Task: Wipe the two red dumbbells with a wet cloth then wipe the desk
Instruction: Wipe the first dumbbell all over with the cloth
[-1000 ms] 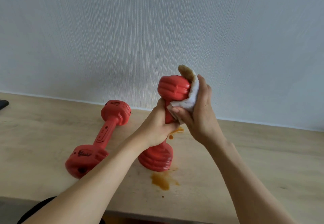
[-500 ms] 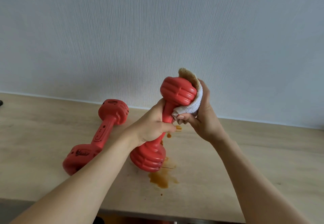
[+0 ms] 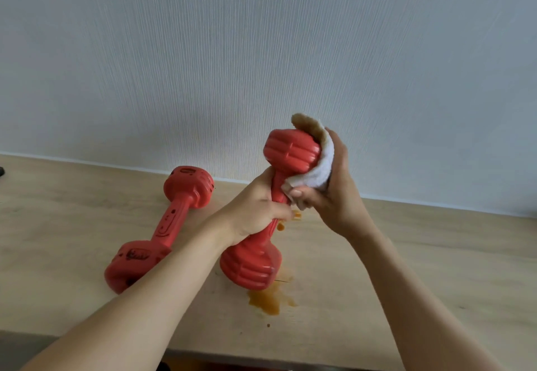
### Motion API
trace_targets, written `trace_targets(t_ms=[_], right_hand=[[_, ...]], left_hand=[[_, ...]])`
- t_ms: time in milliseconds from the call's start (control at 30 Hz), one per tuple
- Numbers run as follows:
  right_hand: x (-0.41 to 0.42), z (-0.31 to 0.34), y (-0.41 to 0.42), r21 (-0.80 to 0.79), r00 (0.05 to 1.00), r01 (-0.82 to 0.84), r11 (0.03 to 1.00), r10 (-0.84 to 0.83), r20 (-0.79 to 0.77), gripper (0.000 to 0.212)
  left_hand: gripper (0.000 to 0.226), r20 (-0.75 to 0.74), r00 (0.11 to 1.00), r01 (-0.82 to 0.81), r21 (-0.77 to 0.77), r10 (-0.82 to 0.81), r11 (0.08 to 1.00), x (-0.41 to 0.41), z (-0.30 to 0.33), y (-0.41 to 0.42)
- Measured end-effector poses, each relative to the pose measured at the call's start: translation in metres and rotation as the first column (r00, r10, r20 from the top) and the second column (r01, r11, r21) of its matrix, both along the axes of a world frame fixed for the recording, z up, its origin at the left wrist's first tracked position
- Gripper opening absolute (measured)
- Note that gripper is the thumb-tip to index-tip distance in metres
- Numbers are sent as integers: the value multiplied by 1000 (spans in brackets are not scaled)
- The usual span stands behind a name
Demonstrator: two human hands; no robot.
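Desk: light wooden desk [image 3: 436, 254]; orange-brown spill [image 3: 268, 301] near front edge, wipe last.
Held dumbbell: red ribbed plastic dumbbell [image 3: 271, 213], tilted above desk centre; rotate to present every rib.
Second dumbbell: marked red dumbbell [image 3: 162, 228] lying toward the left edge.
Left hand [image 3: 255, 210]: fingers clamped round handle.
Right hand [image 3: 331, 193]: fingers curled, pressing stained white cloth [image 3: 318, 167] to upper head.

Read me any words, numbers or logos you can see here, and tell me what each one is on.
Nothing here can be read.
Lying dumbbell: dark marks on its near head and along its handle, too blurred to read.
Held dumbbell: no writing visible.
Cloth, desk, wall: no text.
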State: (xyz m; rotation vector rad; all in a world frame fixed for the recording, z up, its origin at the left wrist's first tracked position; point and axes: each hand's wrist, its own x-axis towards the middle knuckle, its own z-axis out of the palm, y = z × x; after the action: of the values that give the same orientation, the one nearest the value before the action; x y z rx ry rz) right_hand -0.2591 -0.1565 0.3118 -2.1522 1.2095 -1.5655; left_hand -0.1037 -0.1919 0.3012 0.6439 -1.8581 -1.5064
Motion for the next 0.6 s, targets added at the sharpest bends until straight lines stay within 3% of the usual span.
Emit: trace_targets(t_ms=[167,333,433,500,600], right_hand=[[-1,4,2,88,994,-82,993,75,78,90],[4,5,3,99,982,14,995,-32,186,82],[8,7,7,91,973,50,995,-69,220,79],[10,9,9,89,973,80,993,-97,211,79],[20,8,12,76,972,186,980,-195,134,80]], left_hand=[[42,27,998,55,0,-55,999,3,11,-1],[38,130,991,32,-66,-23,997,2,14,-1],[43,244,950,-103,-347,195,932,2,7,-4],[61,316,842,-234,-518,438,823,4,6,3],[51,306,690,-321,-683,656,657,5,8,17]])
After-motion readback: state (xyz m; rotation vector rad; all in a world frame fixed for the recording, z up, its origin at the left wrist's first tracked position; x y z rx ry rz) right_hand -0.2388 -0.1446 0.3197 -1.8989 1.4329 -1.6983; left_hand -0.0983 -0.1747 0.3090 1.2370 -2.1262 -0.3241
